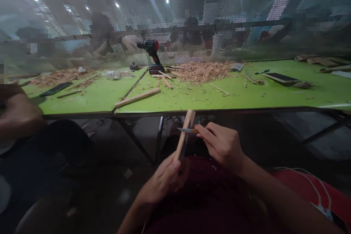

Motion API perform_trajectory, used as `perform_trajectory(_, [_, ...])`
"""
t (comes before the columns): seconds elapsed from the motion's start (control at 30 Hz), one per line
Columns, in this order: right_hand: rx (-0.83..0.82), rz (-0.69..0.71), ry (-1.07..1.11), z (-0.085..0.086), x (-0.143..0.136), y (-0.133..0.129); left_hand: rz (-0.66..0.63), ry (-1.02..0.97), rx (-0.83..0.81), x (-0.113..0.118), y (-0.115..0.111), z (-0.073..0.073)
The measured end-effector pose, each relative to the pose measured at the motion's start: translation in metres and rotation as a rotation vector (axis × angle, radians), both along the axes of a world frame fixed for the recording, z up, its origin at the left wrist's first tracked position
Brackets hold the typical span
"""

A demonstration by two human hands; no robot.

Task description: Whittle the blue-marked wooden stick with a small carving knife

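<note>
By the closed left hand (pixel 161 180), the lower end of the wooden stick (pixel 181 144) is gripped, over the lap before the green table (pixel 244 98). With its upper end unsupported, the stick could be twisted under pressure. The knife (pixel 187 130), its handle held in the closed right hand (pixel 223 144), could be skidded thumbward if poorly angled.

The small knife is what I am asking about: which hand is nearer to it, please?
The right hand: it grips the small knife by its handle. The left hand is farther off, holding the wooden stick lower down, below the blade.
</note>
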State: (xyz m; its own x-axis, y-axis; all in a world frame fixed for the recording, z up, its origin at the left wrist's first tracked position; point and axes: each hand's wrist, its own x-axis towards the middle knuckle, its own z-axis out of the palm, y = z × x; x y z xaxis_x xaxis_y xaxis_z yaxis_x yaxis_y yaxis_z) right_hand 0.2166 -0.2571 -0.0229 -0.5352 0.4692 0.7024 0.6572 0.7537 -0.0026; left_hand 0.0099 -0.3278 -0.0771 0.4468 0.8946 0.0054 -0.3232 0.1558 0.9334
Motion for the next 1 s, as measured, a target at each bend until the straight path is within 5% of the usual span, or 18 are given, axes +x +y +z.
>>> perform_trajectory(0.13, [0.173, -0.005, -0.056, 0.008, 0.000, 0.004, -0.050, 0.065, 0.084, -0.002, -0.001, 0.002])
perform_trajectory(0.37, [0.194, -0.120, -0.140, 0.017, 0.019, 0.028, -0.074, 0.134, 0.069, -0.006, -0.007, 0.004])
perform_trajectory(0.53, [0.159, -0.171, 0.126, 0.031, 0.059, 0.051, -0.162, 0.063, 0.106, -0.003, -0.010, 0.004])
perform_trajectory(0.67, [0.017, -0.065, 0.293, 0.034, 0.054, 0.027, -0.108, 0.012, -0.013, 0.004, -0.005, -0.001])
perform_trajectory(0.8, [-0.137, 0.073, 0.140, 0.017, 0.022, -0.005, -0.086, 0.025, -0.052, 0.007, -0.003, -0.001])
perform_trajectory(1.0, [0.032, 0.029, -0.068, 0.002, 0.008, -0.012, -0.061, 0.089, -0.053, 0.006, -0.007, -0.001])
